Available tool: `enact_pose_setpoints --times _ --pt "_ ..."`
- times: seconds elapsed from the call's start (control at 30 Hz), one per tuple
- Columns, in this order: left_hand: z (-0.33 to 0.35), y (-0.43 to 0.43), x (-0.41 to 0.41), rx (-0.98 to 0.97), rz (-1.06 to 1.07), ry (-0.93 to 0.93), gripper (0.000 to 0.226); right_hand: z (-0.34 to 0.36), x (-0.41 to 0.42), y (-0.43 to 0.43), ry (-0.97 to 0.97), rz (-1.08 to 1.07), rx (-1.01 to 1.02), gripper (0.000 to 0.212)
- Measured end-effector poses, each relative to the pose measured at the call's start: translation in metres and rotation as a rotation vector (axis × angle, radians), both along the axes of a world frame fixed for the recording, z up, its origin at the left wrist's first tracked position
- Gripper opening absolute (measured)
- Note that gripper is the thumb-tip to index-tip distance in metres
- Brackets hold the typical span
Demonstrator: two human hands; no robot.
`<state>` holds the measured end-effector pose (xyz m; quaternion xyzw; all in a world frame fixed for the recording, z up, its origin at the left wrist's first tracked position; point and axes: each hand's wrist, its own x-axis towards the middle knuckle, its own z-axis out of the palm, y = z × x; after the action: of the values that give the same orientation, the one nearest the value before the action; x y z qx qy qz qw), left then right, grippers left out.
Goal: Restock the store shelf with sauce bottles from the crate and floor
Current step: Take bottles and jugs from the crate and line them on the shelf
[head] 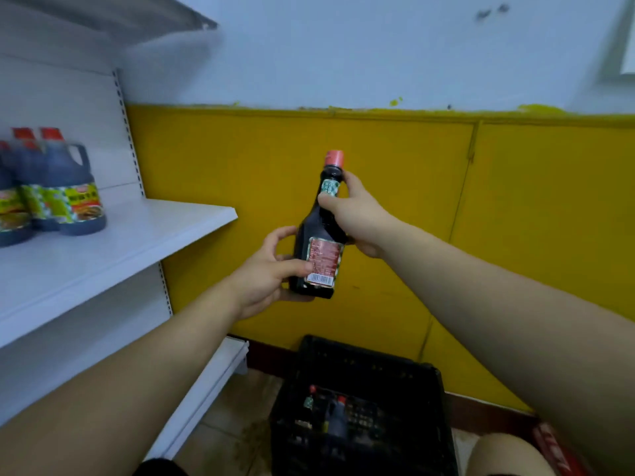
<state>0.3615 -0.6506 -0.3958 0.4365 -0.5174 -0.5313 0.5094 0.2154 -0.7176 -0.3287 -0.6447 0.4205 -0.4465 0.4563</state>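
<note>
Mid-air before the yellow wall, above the crate [364,389], the sauce bottle [321,231] was held two-handed: right hand [357,218] fingers wrapped on the neck, left hand [268,273] fingers cupping the base. Risk: slip during handover to one hand, or clipping the shelf [113,242] edge or the jugs [58,187] while placing it.

You hold a dark sauce bottle [321,231] with a pink-red cap nearly upright in the air, its back label and barcode facing you. On the white shelf [144,235], dark handled jugs [74,187] with red caps stand together at its left end. The black crate [364,407] on the floor holds two more red-capped bottles [326,412].
</note>
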Motion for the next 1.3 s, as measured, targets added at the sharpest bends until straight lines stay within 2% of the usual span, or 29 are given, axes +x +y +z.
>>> enact_pose_setpoints --times 0.1,0.23,0.33,0.4,0.47,0.53,0.6,0.73,0.9,1.0,1.1,1.3 --pt "0.017 0.021 0.013 -0.011 -0.006 0.062 0.055 0.017 0.017 0.016 -0.025 0.001 -0.048 0.065" --pt "0.042 0.04 0.02 -0.178 0.135 -0.193 0.068 0.043 0.049 0.036 -0.016 -0.035 -0.174 0.077" --pt "0.053 0.047 0.025 -0.235 0.306 -0.282 0.091 0.056 0.061 0.049 0.001 -0.011 -0.221 0.059" --pt "0.058 0.057 0.035 -0.212 0.318 -0.176 0.081 0.065 0.063 0.056 -0.013 0.048 -0.193 0.047" --pt "0.061 0.067 0.045 -0.174 0.238 -0.026 0.07 0.076 0.066 0.062 -0.031 0.141 -0.133 0.04" --pt "0.062 0.077 0.052 -0.143 0.176 0.038 0.072 0.083 0.071 0.069 -0.045 0.188 -0.114 0.039" --pt "0.063 0.085 0.06 -0.123 0.192 -0.042 0.073 0.085 0.08 0.075 -0.084 0.207 -0.134 0.04" --pt "0.069 0.105 0.076 -0.131 0.359 -0.38 0.072 0.079 0.104 0.084 -0.107 0.284 -0.192 0.043" --pt "0.072 0.144 0.099 -0.137 0.592 -0.394 0.066 0.079 0.145 0.101 -0.099 0.465 -0.228 0.035" --pt "0.068 0.171 0.116 -0.147 0.723 -0.384 0.074 0.081 0.17 0.12 -0.031 0.629 -0.284 0.042" --pt "0.067 0.203 0.129 -0.142 0.851 -0.424 0.073 0.077 0.193 0.142 0.067 0.795 -0.342 0.059" --pt "0.059 0.261 0.156 -0.046 1.031 -0.561 0.072 0.056 0.252 0.188 -0.017 0.956 -0.27 0.069"
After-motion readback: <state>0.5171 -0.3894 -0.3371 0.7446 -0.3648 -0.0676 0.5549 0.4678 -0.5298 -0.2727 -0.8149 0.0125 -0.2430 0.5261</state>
